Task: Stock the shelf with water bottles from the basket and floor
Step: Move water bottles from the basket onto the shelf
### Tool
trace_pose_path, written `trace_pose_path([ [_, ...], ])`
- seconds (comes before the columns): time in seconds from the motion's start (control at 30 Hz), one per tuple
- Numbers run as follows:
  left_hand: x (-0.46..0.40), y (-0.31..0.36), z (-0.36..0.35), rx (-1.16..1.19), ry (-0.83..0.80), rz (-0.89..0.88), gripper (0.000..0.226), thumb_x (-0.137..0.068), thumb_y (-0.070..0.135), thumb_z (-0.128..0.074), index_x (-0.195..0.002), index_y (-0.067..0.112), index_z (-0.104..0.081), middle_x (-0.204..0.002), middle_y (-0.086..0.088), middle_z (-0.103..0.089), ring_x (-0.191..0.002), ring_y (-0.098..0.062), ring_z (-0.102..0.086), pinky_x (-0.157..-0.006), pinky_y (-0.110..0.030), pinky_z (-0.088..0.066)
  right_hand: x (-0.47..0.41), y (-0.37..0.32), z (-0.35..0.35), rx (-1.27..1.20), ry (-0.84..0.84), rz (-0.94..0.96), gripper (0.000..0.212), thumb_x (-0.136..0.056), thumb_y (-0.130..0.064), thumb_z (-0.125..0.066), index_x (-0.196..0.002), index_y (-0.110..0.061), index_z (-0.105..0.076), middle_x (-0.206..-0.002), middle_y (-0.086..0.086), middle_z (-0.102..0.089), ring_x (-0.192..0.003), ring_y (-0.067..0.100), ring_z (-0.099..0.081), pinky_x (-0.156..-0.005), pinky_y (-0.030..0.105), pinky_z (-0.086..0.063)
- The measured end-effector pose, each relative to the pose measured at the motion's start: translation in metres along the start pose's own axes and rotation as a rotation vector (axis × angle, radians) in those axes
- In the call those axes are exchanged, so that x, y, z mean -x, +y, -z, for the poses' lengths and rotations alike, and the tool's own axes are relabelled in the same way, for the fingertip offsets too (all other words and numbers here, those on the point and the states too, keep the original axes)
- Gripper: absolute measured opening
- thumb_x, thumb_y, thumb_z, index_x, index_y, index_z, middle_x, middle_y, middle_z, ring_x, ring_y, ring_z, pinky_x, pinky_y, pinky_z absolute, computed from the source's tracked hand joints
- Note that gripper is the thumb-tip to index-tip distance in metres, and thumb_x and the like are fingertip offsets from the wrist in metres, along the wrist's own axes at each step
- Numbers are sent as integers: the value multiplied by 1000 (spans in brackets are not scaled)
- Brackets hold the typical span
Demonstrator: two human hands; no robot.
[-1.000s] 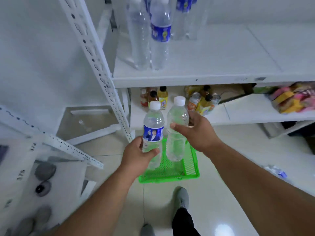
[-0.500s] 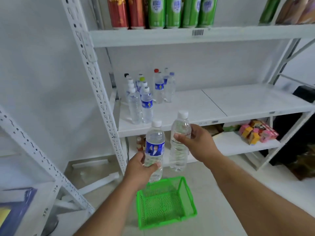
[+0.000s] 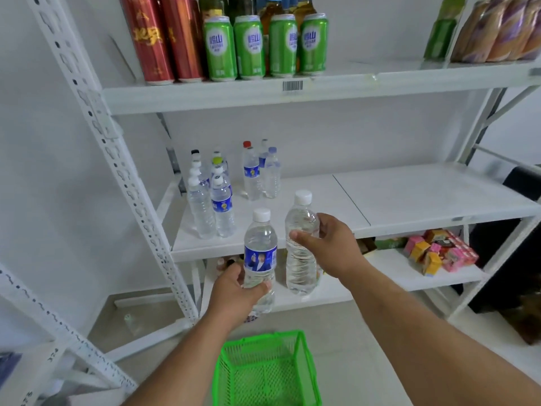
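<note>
On the glossy pale floor at the person's feet sits a bright green basket (image 3: 265,373) of open plastic mesh, square-walled. Above it, the left hand (image 3: 234,291) curls round the lower half of a clear ribbed water bottle with a blue label (image 3: 260,253) and a white cap, held upright. Just beside it, the right hand (image 3: 325,244) grips an unlabelled clear bottle (image 3: 300,244) near its shoulder, thumb across the front, also upright. Both bottles hang in front of the edge of the middle shelf (image 3: 409,200), a smooth white metal board on perforated white uprights. At its left end stands a cluster of water bottles (image 3: 222,189), clear with mixed caps. The shelf below holds small colourful cartons (image 3: 439,253). The top shelf carries green cans (image 3: 266,45) and tall red cans (image 3: 164,39) against a plain white wall.
</note>
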State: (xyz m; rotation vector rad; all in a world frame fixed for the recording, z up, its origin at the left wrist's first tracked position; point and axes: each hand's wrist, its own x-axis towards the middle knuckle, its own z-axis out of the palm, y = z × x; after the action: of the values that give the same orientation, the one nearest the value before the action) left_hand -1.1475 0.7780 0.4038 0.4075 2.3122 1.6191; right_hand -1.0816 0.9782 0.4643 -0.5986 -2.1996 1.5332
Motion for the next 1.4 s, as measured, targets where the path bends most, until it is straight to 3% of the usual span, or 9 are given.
trace_pose_path([
  [0.1,-12,15,-27,7,40,20,32,-73,23,-84,-99,25,-67,-92,7,-75,-87,-8,-69,-78,-26,-54,-24,3,24,6,-28,5,39,-79,-42,-80,-113,-30,-66,-101,-12,-74,-92,5,-70,-89,40,-58],
  [0.23,-24,30,-54,22,86,33,33,-72,22,-85,-99,29,-67,-93,9,-74,-89,-6,-68,-74,-20,-50,-51,7,46,9,-60,24,38,-79,-41,-80,-113,-31,-65,-102,-14,-73,-94,5,-68,-89,38,-57],
  [0.4,-48,35,-70,22,115,60,39,-70,21,-85,-104,28,-68,-95,8,-75,-91,-9,-70,-86,-34,-56,-85,14,57,-5,-101,36,43,-78,-44,-81,-116,-31,-65,-104,-13,-73,-96,6,-69,-89,38,-57],
  [0.7,-124,32,-68,42,145,81,34,-71,20,-84,-99,30,-68,-90,8,-75,-87,-13,-70,-77,-38,-57,-159,23,33,72,-93,17,54,-79,-47,-78,-127,-29,-60,-112,-13,-70,-100,9,-66,-85,28,-52],
  [0.83,-162,25,-62,14,152,73,31,-72,23,-83,-92,38,-64,-93,12,-71,-92,-7,-65,-81,-30,-51,-189,22,14,79,-92,16,49,-80,-46,-78,-124,-30,-63,-107,-14,-72,-96,6,-67,-87,30,-55],
  [0.97,-196,26,-55,23,126,72,37,-75,24,-82,-103,36,-63,-101,13,-66,-99,-9,-60,-80,-26,-44,-217,21,-2,94,-73,12,47,-79,-49,-78,-120,-32,-64,-105,-15,-72,-94,5,-68,-86,31,-56],
  [1.13,-233,25,-49,13,121,60,38,-77,24,-80,-105,37,-58,-96,23,-58,-100,-6,-54,-81,-24,-39,-252,25,-18,108,-64,-1,50,-78,-51,-78,-122,-32,-63,-110,-14,-71,-99,10,-67,-91,36,-56],
  [1.3,-278,18,-48,-46,156,76,39,-79,26,-79,-111,32,-59,-105,9,-58,-108,-11,-54,-84,-25,-38,-290,35,-32,93,-72,-8,46,-78,-45,-79,-119,-30,-65,-107,-14,-72,-98,9,-68,-88,31,-55],
  [1.4,-304,13,-52,-67,178,106,44,-79,27,-79,-118,26,-61,-114,2,-58,-110,-12,-53,-85,-26,-39,-312,44,-39,75,-82,-11,41,-79,-40,-80,-116,-28,-65,-102,-16,-72,-94,5,-68,-79,22,-51],
])
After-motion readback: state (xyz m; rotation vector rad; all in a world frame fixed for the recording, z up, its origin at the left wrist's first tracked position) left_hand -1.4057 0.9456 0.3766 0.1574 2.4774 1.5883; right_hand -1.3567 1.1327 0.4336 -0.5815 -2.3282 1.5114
